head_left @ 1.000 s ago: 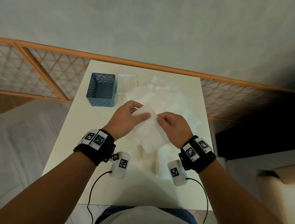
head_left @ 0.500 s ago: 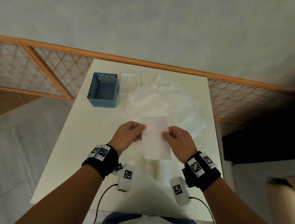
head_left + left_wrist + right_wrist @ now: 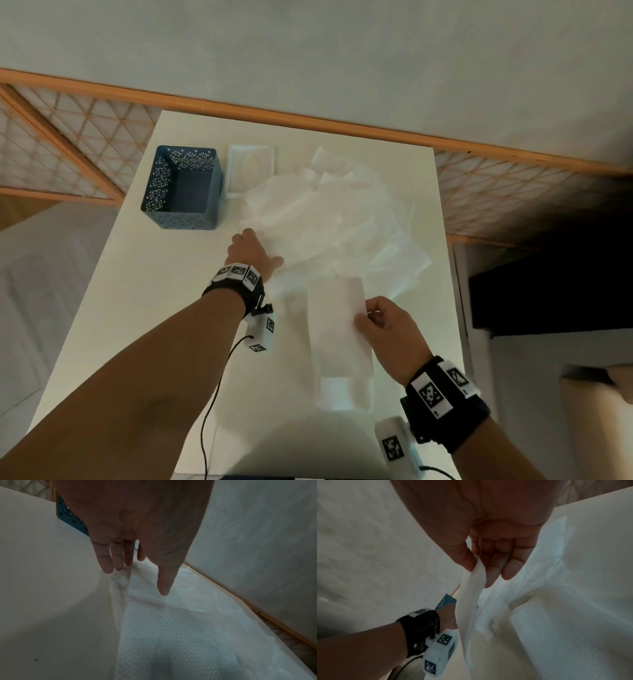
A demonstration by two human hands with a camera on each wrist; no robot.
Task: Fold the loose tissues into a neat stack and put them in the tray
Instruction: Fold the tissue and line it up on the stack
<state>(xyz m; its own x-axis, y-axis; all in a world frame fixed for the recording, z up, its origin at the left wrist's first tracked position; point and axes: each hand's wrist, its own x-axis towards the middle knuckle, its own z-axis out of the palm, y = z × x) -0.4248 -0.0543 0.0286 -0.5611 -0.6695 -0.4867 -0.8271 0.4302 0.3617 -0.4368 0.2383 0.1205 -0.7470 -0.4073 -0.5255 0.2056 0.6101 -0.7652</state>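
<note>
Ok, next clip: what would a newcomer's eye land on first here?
Probably the heap of loose tissues sprawled over the far half of the white table, with the left hand reaching into its near-left edge. Next, the folded tissue pinched by the right hand above a small stack, and the blue perforated basket far left.

dim, soft | wrist views murky (grainy) | edges warped, slight blur

Bare table point(image 3: 147, 308) left of loose tissues point(image 3: 342, 219); basket point(image 3: 181, 192) far-left.
</note>
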